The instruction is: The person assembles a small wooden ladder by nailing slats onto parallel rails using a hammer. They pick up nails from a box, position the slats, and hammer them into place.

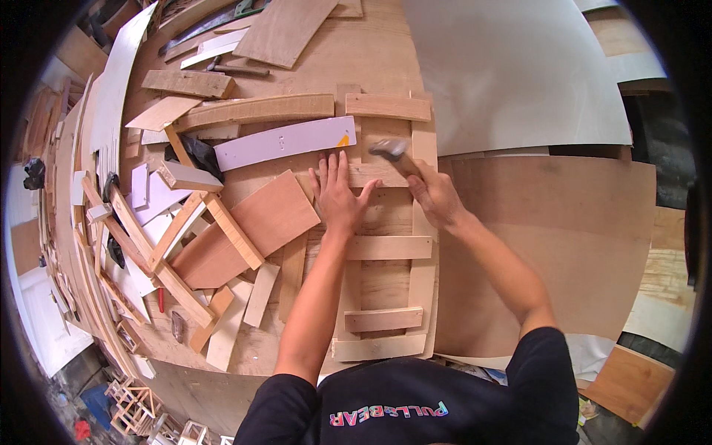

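Observation:
My right hand (pixel 439 196) is closed around the handle of a hammer (pixel 391 150), whose head is smeared by motion above the wooden frame. My left hand (pixel 339 199) lies palm down with fingers spread, at the left end of a pale cross slat (pixel 386 176). Its fingertips reach close to a long lilac board (pixel 285 143). The ladder-like frame has two long rails, the right rail (pixel 421 211) showing beside the right wrist. Other slats cross it: a top slat (pixel 387 107), a middle slat (pixel 391 248) and a lower slat (pixel 383 320). Any nail is too small to see.
Loose offcuts crowd the left of the workbench, with a brown panel (pixel 245 237) and a propped wooden assembly (pixel 159 248) among them. A second hammer (pixel 239 70) and a handsaw (pixel 204 31) lie farther back. Large sheets, one grey (pixel 512 74) and one brown (pixel 541 222), extend rightward.

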`<act>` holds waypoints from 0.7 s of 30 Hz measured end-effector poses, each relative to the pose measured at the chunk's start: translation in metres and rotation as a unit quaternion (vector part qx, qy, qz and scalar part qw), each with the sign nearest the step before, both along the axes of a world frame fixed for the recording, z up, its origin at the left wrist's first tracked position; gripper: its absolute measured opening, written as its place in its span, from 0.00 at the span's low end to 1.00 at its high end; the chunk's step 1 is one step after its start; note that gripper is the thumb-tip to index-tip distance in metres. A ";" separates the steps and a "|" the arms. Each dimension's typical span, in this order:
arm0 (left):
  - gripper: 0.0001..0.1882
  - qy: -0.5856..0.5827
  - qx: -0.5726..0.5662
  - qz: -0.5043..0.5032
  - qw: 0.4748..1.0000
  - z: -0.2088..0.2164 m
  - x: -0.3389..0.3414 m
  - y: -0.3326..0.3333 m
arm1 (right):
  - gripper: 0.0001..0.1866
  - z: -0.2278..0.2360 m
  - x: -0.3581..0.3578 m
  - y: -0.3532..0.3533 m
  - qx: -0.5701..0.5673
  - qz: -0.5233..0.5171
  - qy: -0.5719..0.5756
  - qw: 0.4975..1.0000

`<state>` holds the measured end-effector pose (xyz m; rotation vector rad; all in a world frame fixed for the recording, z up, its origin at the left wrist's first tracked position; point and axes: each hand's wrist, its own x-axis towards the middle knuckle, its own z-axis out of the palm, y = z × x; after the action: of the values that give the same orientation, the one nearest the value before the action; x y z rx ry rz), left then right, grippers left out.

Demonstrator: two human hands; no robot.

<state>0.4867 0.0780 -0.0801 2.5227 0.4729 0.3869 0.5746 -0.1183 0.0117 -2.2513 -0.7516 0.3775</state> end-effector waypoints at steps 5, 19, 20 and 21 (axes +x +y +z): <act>0.49 -0.002 -0.028 -0.005 1.000 0.003 -0.003 0.005 | 0.17 0.023 -0.059 0.015 0.107 -0.264 0.308 0.908; 0.30 -0.013 -0.026 -0.270 0.962 -0.004 -0.107 0.006 | 0.36 -0.026 -0.133 0.098 0.240 -0.396 0.275 0.843; 0.30 -0.026 -0.033 -0.276 0.960 -0.004 -0.107 0.005 | 0.35 -0.040 -0.130 0.093 0.249 -0.391 0.274 0.843; 0.30 -0.037 -0.039 -0.277 0.959 -0.008 -0.108 0.007 | 0.35 -0.033 -0.133 0.102 0.269 -0.426 0.252 0.826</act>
<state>0.3791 0.0845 -0.0877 2.4202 -0.2483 0.2365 0.4419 -0.0165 -0.0217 -1.6046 0.4130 0.2456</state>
